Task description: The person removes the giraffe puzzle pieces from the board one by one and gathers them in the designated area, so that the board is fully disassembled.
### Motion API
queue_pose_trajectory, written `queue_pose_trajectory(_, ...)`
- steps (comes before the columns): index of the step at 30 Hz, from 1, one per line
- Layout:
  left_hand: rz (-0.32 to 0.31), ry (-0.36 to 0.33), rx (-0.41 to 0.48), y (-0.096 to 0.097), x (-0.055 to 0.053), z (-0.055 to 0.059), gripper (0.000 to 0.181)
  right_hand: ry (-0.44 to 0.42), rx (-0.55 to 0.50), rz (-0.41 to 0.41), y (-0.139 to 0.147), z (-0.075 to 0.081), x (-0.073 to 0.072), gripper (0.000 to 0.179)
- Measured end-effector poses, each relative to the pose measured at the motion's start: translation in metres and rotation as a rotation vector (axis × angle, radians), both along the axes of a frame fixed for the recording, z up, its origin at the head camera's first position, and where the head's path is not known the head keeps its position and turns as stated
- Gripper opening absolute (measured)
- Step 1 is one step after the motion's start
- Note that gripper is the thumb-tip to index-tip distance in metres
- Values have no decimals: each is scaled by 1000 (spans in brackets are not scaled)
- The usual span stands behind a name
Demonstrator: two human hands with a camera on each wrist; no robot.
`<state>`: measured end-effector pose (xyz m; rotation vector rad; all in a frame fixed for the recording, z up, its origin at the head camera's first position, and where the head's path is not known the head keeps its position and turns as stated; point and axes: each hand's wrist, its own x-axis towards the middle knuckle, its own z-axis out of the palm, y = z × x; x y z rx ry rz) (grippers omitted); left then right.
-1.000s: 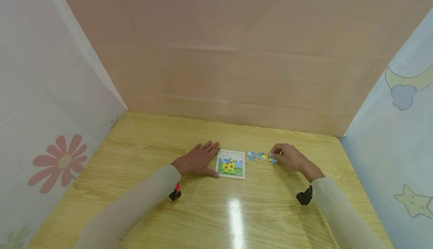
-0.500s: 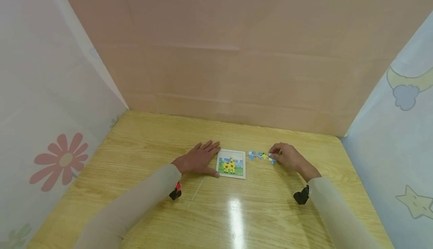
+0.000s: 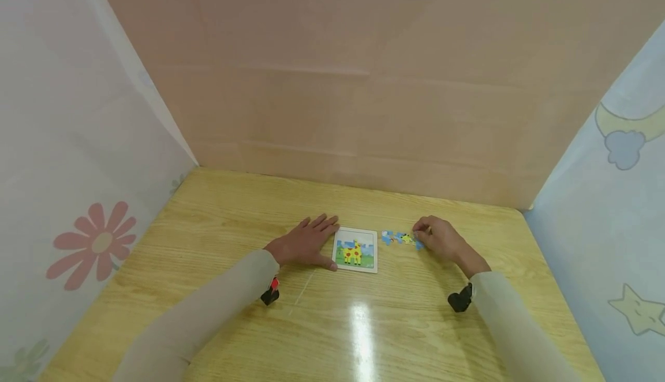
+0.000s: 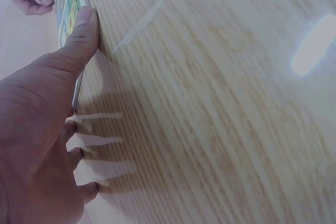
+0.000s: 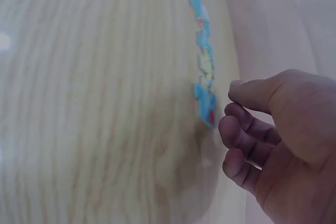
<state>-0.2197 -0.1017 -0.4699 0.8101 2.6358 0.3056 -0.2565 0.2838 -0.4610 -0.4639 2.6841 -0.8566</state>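
A square puzzle tray [image 3: 355, 269] with a pale border and a giraffe picture lies on the table; a strip at the top of its picture area is plain white. My left hand [image 3: 306, 243] lies with fingers spread along the tray's left side, the thumb [image 4: 84, 32] touching its edge. To the tray's right, several jigsaw pieces [image 3: 397, 238] form a row, blue with yellow and red parts. Just above the end piece [image 5: 207, 106] is my right hand [image 3: 440, 238], its fingers loosely bent, with nothing visible between thumb and index finger.
The wooden table [image 3: 312, 324] has a light reflection near its front. A brown sheet [image 3: 353, 111] rises behind it. Patterned cloth walls stand at left [image 3: 78, 139] and right [image 3: 613, 214].
My right hand has brought the end piece slightly left, up against the row, and released it, its fingertips rising a little. My left hand has stayed at the tray.
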Motion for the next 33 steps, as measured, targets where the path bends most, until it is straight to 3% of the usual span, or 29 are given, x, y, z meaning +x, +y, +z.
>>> queue_pose_trajectory(4,-1,-4,4,0,0,0,108,-2,-37,-7,-6,3,-3,23)
queue_pose_trajectory(24,9,-10,20,-1,1,-1,108,55,-12,222,-97,-9,10,13)
queue_pose_trajectory(33,1,2,23,-1,1,-3,107,12,7,273,-130,-11,10,21)
